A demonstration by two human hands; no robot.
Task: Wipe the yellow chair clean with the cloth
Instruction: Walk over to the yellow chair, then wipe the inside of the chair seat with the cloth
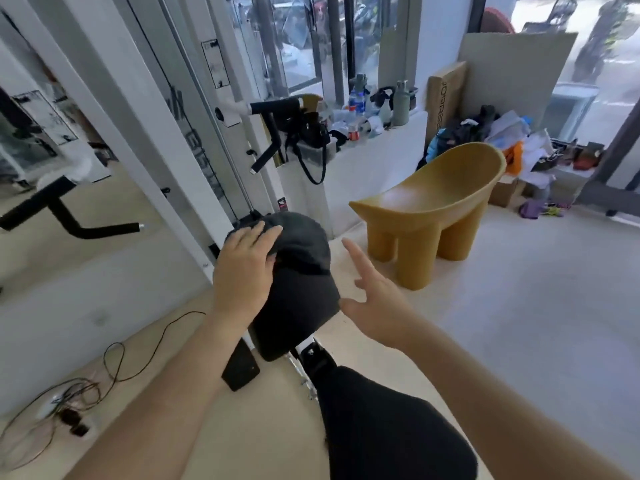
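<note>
At the middle of the view, the left hand lies palm down on a dark grey cloth, its fingers slightly spread and curled over the cloth's near edge; whether it grips the fabric or merely presses on it I cannot tell. That cloth is draped over the top of a black padded seat belonging to a white exercise machine. Just beside it, the right hand hovers in the air with the palm open and the fingers spread, the index finger stretched forward; it holds nothing and touches nothing.

Beyond the right hand, well apart from both hands, stands the yellow chair. It sits upright on thick round legs on the pale floor, its low curved back to the right and rear, its long axis running from lower left to upper right, and its open seat facing left.

Behind the chair a white window ledge carries bottles and small items, and a heap of clothes and bags lies in the corner beside leaning cardboard sheets. Large windows fill the back wall. Thin cables trail over the floor at lower left.
</note>
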